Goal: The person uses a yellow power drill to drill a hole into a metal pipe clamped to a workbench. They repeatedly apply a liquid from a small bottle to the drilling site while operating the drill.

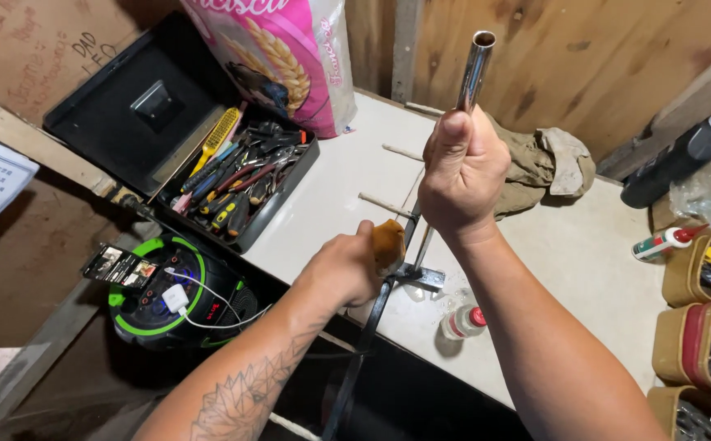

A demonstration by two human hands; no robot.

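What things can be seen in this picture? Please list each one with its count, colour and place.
metal tube: one, shiny silver, upright at centre top
hacksaw: one, tan handle, black frame, table's front edge
toolbox: one, black, open, upper left, full of hand tools
printed sack: one, pink and white, behind toolbox
rag: one, khaki, right of tube
dark bottle: one, white cap, far right
small bottle: one, clear, red cap, table front
speaker: one, black and green, lower left
left hand: grips hacksaw handle
right hand: grips tube
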